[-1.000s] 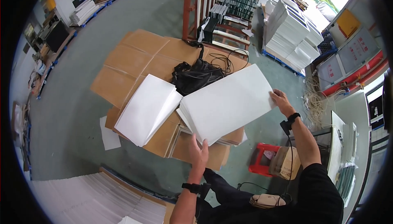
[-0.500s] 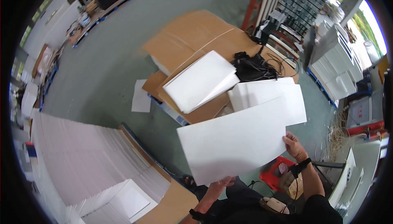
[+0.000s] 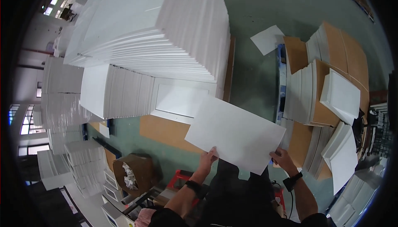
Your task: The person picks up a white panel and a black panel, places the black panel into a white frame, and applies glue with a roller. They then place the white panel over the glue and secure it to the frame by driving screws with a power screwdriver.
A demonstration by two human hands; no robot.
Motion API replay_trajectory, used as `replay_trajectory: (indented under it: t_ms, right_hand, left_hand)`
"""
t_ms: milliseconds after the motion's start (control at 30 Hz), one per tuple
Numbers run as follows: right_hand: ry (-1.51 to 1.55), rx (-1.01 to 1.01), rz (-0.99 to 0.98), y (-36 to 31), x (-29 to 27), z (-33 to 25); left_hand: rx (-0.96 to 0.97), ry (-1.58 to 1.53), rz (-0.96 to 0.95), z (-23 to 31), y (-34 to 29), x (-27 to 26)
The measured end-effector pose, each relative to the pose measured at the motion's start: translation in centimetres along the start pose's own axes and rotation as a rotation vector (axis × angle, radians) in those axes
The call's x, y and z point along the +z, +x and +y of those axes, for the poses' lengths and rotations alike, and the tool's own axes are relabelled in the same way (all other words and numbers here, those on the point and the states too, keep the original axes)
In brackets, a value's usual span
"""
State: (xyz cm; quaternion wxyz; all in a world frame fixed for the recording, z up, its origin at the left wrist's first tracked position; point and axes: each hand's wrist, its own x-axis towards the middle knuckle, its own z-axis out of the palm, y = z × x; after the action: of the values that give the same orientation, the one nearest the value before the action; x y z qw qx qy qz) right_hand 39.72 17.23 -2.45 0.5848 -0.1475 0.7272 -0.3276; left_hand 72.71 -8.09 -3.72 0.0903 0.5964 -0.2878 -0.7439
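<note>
Head view: one large white sheet [image 3: 235, 132] held flat in the air between two hands, above a green floor [image 3: 257, 73].

Nearest, left hand [image 3: 207, 159] clamped on the sheet's near left edge, dark band on the wrist; right hand [image 3: 283, 159] clamped on its near right corner, black watch [image 3: 292, 182] on the wrist. Below left, open brown carton [image 3: 134, 173] with crumpled white paper inside, beside a red stool [image 3: 179, 177]. Just beyond the sheet, a brown board [image 3: 166, 133] on the floor and a low stack of white sheets [image 3: 180, 100]. Right, cardboard-topped piles [image 3: 327, 86] with loose white sheets lying across them. Farther, a lone white sheet [image 3: 267, 39] on the floor. Farthest left, a tall stack of white sheets [image 3: 153, 24], upper-left of the held sheet.
</note>
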Motion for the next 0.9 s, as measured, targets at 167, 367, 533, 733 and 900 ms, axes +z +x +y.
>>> replay_trajectory:
  t_ms: [167,367,533,733,900]
  right_hand:
    - [0.032,-0.052,-0.101,8.9,9.5,-9.6]
    - [0.056,-0.135,-0.138,19.4,17.9,-16.6]
    - [0.06,-0.146,-0.16,24.5,21.6,-20.6]
    - [-0.008,-0.131,-0.111,27.3,22.9,-21.8]
    - [-0.145,-0.011,-0.014,28.4,21.5,-21.2]
  left_hand:
    - [0.289,-0.152,0.271,5.8,6.6,-6.6]
    - [0.401,-0.15,0.602,11.8,14.2,-11.9]
    - [0.523,-0.202,0.66,13.3,18.1,-15.4]
    - [0.545,-0.165,0.736,13.9,21.3,-16.5]
    - [0.319,0.247,0.797,13.7,22.6,-15.5]
